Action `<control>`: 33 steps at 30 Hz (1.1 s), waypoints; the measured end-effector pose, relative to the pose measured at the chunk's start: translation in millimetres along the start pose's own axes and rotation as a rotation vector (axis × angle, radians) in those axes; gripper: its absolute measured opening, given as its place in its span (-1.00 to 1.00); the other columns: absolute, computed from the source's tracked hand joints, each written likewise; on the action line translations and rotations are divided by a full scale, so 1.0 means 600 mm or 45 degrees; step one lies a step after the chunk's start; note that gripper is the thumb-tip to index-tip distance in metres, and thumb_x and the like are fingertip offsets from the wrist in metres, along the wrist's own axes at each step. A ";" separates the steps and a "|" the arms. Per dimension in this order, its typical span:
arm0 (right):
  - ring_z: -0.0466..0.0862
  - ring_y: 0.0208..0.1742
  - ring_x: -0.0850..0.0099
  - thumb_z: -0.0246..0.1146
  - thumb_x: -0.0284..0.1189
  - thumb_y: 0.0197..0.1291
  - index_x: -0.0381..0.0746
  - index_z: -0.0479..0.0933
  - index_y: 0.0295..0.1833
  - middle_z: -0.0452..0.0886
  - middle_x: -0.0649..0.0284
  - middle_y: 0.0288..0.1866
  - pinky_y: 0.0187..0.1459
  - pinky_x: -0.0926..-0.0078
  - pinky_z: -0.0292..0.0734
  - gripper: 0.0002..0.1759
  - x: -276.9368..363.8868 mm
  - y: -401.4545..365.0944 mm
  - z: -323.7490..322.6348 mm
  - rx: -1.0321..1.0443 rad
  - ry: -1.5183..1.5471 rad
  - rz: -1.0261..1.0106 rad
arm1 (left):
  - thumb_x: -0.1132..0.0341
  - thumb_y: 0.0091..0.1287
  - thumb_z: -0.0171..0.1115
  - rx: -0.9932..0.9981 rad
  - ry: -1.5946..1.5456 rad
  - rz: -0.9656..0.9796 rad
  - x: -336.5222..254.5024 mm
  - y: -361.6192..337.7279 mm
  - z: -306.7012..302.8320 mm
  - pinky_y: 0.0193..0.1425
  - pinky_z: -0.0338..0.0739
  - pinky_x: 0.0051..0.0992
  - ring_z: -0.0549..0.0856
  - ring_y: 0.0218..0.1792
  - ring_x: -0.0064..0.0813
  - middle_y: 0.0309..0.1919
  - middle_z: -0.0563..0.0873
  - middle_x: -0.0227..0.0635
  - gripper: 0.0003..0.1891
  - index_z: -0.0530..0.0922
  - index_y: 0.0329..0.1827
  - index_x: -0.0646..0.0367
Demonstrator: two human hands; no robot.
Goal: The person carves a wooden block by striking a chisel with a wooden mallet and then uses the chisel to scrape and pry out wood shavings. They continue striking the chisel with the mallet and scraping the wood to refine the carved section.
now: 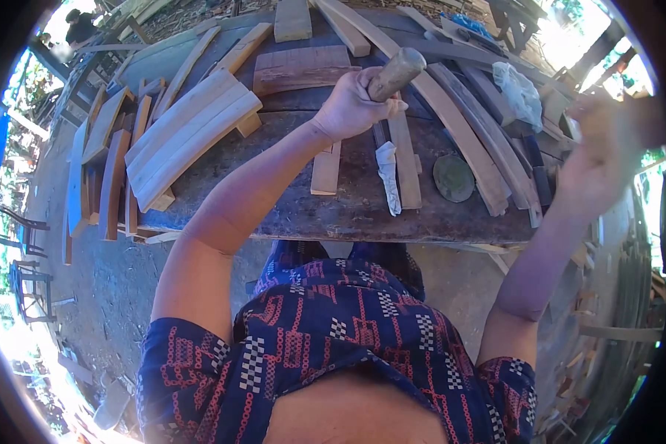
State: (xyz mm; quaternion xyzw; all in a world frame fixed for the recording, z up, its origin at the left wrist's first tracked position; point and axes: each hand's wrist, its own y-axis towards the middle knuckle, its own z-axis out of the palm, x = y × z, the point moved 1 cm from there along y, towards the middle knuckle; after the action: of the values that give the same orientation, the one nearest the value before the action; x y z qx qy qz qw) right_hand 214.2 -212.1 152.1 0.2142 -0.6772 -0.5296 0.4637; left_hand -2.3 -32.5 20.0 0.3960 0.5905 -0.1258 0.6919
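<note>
My left hand (355, 107) is wrapped round a wooden handle (397, 74) with a worn, rounded top, held upright over the dark workbench (274, 163). Below the handle, a reddish-brown block (301, 69) and narrow pale boards (325, 172) lie on the bench. A white-wrapped object (388, 177) is just under my left hand. At the right, my right hand (596, 159) is raised and smeared by motion, its fingers closed round a blurred brown object (644, 122) that reaches toward the edge of view.
Joined pale planks (192, 137) and several upright boards (113, 174) stand at the left. Long curved boards (459, 137), a round greenish disc (453, 178) and a clear plastic bag (518, 96) lie at the right. Another person (80, 28) is far back left.
</note>
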 end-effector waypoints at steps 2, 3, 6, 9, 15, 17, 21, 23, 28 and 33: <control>0.62 -0.16 0.33 0.06 -0.45 0.27 -0.37 0.50 -0.04 0.59 0.12 -0.14 -0.13 0.44 0.52 -0.74 0.000 0.016 -0.042 0.250 0.285 -0.001 | 0.35 0.11 0.45 0.012 -0.062 0.028 0.000 0.004 0.000 -0.54 0.35 -0.73 0.48 -0.58 -0.80 -0.54 0.54 -0.56 -0.78 0.51 -0.34 0.12; 0.61 -0.17 0.36 0.11 -0.43 0.24 -0.36 0.51 -0.03 0.58 0.12 -0.16 -0.14 0.45 0.52 -0.73 -0.027 -0.025 -0.011 0.133 -0.018 0.136 | 0.36 0.12 0.44 0.011 -0.032 0.010 0.000 0.003 0.000 -0.53 0.36 -0.72 0.48 -0.57 -0.80 -0.53 0.54 -0.56 -0.78 0.51 -0.33 0.12; 0.59 -0.22 0.46 0.26 -0.37 0.10 -0.32 0.52 -0.04 0.57 0.19 -0.20 -0.18 0.53 0.52 -0.67 0.006 -0.062 0.128 0.811 -0.514 0.905 | 0.38 0.13 0.41 -0.016 0.076 0.029 0.006 0.001 0.005 -0.50 0.38 -0.71 0.48 -0.55 -0.80 -0.52 0.54 -0.56 -0.80 0.51 -0.32 0.13; 0.55 -0.26 0.50 0.30 -0.36 0.03 -0.37 0.53 -0.14 0.55 0.23 -0.21 -0.29 0.60 0.44 -0.66 -0.015 -0.047 0.095 0.493 -0.660 0.623 | 0.41 0.13 0.38 -0.012 0.108 0.135 0.011 0.009 0.002 -0.48 0.38 -0.71 0.47 -0.55 -0.81 -0.52 0.54 -0.56 -0.82 0.50 -0.32 0.13; 0.54 -0.22 0.42 0.13 -0.42 0.19 -0.29 0.54 -0.23 0.58 0.14 -0.20 -0.24 0.44 0.40 -0.83 0.008 0.017 0.009 -0.022 0.201 0.072 | 0.43 0.14 0.36 0.040 0.065 0.011 -0.001 -0.004 0.003 -0.48 0.39 -0.70 0.46 -0.56 -0.81 -0.52 0.55 -0.56 -0.83 0.49 -0.33 0.14; 0.56 -0.19 0.42 0.19 -0.40 0.16 -0.28 0.55 -0.15 0.59 0.13 -0.18 -0.21 0.40 0.45 -0.80 -0.039 -0.040 0.010 0.105 0.005 -0.095 | 0.42 0.14 0.37 0.056 0.121 0.038 0.007 -0.004 0.003 -0.49 0.39 -0.70 0.46 -0.56 -0.81 -0.52 0.55 -0.56 -0.82 0.49 -0.33 0.13; 0.57 -0.16 0.53 0.46 -0.37 -0.10 -0.32 0.52 -0.04 0.57 0.25 -0.24 -0.16 0.52 0.48 -0.51 -0.033 -0.091 0.100 0.597 -0.383 1.099 | 0.42 0.14 0.38 0.063 0.221 -0.053 0.007 -0.002 -0.007 -0.24 0.47 -0.63 0.49 -0.36 -0.76 -0.41 0.57 -0.54 -0.76 0.53 -0.17 0.23; 0.54 -0.26 0.52 0.34 -0.38 0.04 -0.37 0.50 -0.08 0.54 0.26 -0.29 -0.26 0.59 0.43 -0.63 -0.016 -0.059 0.072 0.284 -0.319 0.803 | 0.41 0.14 0.39 0.041 0.188 -0.073 0.012 -0.012 -0.008 -0.24 0.47 -0.64 0.48 -0.36 -0.76 -0.42 0.55 -0.54 -0.76 0.53 -0.18 0.23; 0.37 -0.42 0.54 0.09 -0.34 0.26 -0.26 0.47 -0.17 0.52 0.18 -0.27 -0.38 0.60 0.23 -0.80 -0.031 -0.053 0.040 0.085 0.165 0.036 | 0.43 0.12 0.41 0.072 0.247 -0.099 0.006 -0.005 -0.004 -0.23 0.48 -0.63 0.50 -0.35 -0.75 -0.40 0.56 -0.55 -0.75 0.54 -0.19 0.20; 0.59 -0.25 0.46 0.47 -0.26 -0.17 -0.33 0.45 -0.08 0.56 0.19 -0.30 -0.23 0.45 0.50 -0.44 -0.073 -0.140 0.088 0.675 -0.578 0.622 | 0.44 0.11 0.42 0.021 0.176 -0.104 0.007 -0.002 -0.027 -0.24 0.48 -0.65 0.52 -0.35 -0.76 -0.38 0.59 -0.53 -0.75 0.54 -0.20 0.18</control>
State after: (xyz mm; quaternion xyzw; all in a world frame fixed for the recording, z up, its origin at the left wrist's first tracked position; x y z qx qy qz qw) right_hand 172.7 -179.8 57.1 0.0372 -0.9058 -0.2453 0.3434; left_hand -13.7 -21.0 15.6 0.3850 0.6514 -0.1312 0.6405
